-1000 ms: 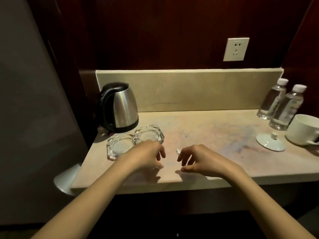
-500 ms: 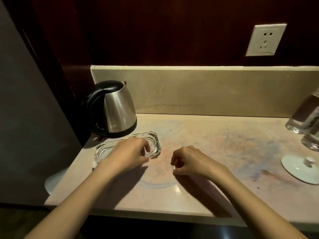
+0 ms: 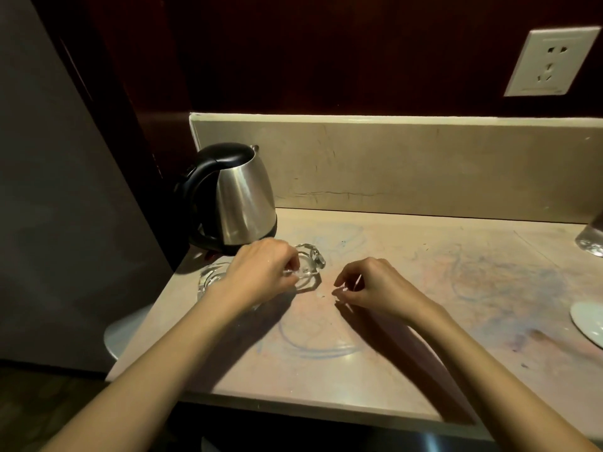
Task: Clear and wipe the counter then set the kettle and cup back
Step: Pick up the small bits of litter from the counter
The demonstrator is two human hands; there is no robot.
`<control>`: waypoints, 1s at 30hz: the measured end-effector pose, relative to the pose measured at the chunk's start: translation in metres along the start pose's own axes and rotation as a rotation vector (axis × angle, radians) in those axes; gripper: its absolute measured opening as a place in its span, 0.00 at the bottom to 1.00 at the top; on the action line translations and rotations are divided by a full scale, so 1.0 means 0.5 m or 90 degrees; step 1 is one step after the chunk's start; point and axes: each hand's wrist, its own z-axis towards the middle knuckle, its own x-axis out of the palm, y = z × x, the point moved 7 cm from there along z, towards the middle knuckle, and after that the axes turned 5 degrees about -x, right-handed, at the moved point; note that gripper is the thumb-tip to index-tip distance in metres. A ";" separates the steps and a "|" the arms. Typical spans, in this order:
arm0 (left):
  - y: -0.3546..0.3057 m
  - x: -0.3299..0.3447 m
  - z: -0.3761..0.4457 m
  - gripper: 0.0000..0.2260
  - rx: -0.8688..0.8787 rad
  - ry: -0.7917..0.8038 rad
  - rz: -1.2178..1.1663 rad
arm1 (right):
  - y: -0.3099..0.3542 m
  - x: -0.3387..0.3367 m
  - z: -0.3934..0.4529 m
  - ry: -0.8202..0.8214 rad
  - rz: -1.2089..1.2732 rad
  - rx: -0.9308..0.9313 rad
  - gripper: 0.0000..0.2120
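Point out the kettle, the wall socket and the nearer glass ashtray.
kettle [image 3: 243, 203]: head view, on its steel body.
wall socket [image 3: 551, 62]: head view, on the middle of its white plate.
glass ashtray [image 3: 315, 261]: head view, on its right rim, beside the left hand.

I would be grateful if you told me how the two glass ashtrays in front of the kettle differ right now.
The right glass ashtray is gripped at its rim by the left hand, whereas the left glass ashtray is not gripped; the left wrist merely crosses above it. The right glass ashtray lies farther from the counter's left edge, while the left glass ashtray sits close to that edge. Both are clear glass and sit just in front of the kettle on the counter.
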 end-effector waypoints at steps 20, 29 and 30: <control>-0.001 0.044 -0.013 0.07 0.017 0.023 -0.018 | -0.006 0.031 0.000 0.027 0.001 0.030 0.08; -0.073 0.049 -0.067 0.15 0.081 0.198 -0.519 | 0.056 -0.009 -0.075 -0.062 0.222 -0.028 0.05; -0.075 0.049 -0.076 0.11 0.066 0.210 -0.581 | 0.065 -0.007 -0.083 -0.071 0.240 -0.031 0.04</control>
